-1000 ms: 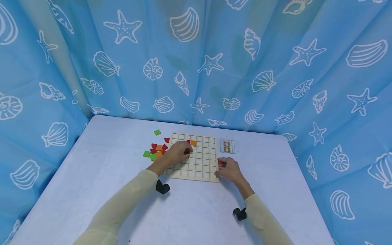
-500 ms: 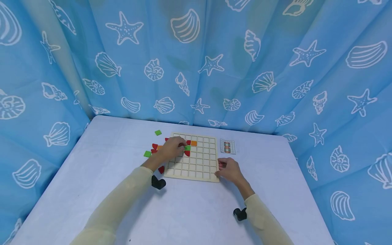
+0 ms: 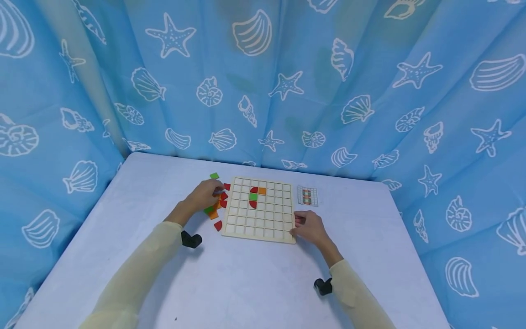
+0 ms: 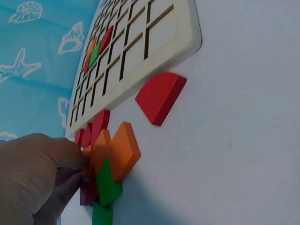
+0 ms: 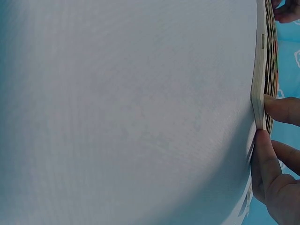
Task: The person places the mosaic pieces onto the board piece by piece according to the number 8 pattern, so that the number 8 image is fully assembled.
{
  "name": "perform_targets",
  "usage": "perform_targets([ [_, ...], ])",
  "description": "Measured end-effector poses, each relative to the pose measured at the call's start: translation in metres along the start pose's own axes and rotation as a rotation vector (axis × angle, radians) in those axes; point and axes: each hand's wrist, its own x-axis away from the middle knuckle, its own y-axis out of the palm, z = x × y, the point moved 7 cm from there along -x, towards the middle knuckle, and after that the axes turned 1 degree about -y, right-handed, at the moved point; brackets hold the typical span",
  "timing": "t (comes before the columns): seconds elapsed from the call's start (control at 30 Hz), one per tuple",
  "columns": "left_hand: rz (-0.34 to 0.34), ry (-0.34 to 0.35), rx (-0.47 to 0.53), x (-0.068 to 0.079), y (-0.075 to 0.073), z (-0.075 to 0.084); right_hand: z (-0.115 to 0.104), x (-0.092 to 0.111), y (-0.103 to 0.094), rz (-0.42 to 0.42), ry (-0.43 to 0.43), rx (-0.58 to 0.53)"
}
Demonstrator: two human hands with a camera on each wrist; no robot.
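Right at the left grip (image 3: 204, 193), the pile (image 4: 101, 123) of red, orange and green pieces! The fingers are bent, the gap narrow, and the tips are in among the pieces next to an orange piece (image 4: 86, 151); whether they pinch it, I cannot tell. Poking out just right of those fingertips, the reds, and beyond them, 1 lone green piece (image 3: 214, 175). On the near side of this grip, 1 red wedge (image 3: 218, 225) lies apart.

Over to the right of the left grip, the board (image 3: 260, 220), a pale grid with 4 pieces in: red (image 3: 254, 189), green (image 3: 253, 197) and red (image 3: 252, 204) in 1 column, and 1 orange (image 3: 262, 191) just right of the far red. And at its right edge, near the corner, the right grip (image 3: 309, 226): thumb over the top, a fingertip on the side, holding the board!

Past the right grip, the card (image 3: 307, 196) shows a printed grid with a coloured pattern. Under it all, the white surface (image 3: 246, 283); beyond both grips, the blue curtain (image 3: 267, 119), all white shells and starfish.
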Motion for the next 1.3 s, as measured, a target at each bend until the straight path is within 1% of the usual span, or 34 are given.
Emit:
perform_targets([
  [0.13, -0.018, 0.034, -0.027, 0.003, -0.002, -0.001, 0.001, 0.0, 0.0, 0.001, 0.003, -0.009],
  [0.27, -0.045, 0.07, -0.064, 0.003, 0.0, -0.002, 0.002, 0.0, 0.001, -0.001, 0.009, -0.013],
  [0.37, -0.046, 0.08, -0.069, 0.002, 0.001, -0.003, 0.003, -0.001, 0.002, 0.001, 0.006, -0.011],
  [0.47, -0.025, 0.059, -0.065, 0.001, 0.001, -0.005, 0.004, -0.002, 0.002, 0.0, 0.003, -0.012],
  [0.63, 0.014, -0.023, -0.045, 0.0, -0.001, -0.015, 0.005, -0.001, 0.004, -0.009, 0.02, -0.021],
  [0.7, 0.016, -0.034, -0.043, -0.001, -0.002, -0.018, 0.005, 0.0, 0.005, -0.012, 0.026, -0.023],
  [0.9, 0.011, -0.005, -0.048, -0.001, -0.003, -0.019, 0.007, -0.002, 0.004, -0.003, 0.011, -0.008],
  [1.13, 0.01, -0.01, -0.071, -0.001, -0.006, -0.018, 0.004, -0.002, 0.003, 0.0, 0.013, -0.019],
  [1.3, -0.004, 0.009, -0.069, -0.001, -0.005, -0.017, 0.002, -0.001, 0.001, 0.002, 0.021, -0.008],
])
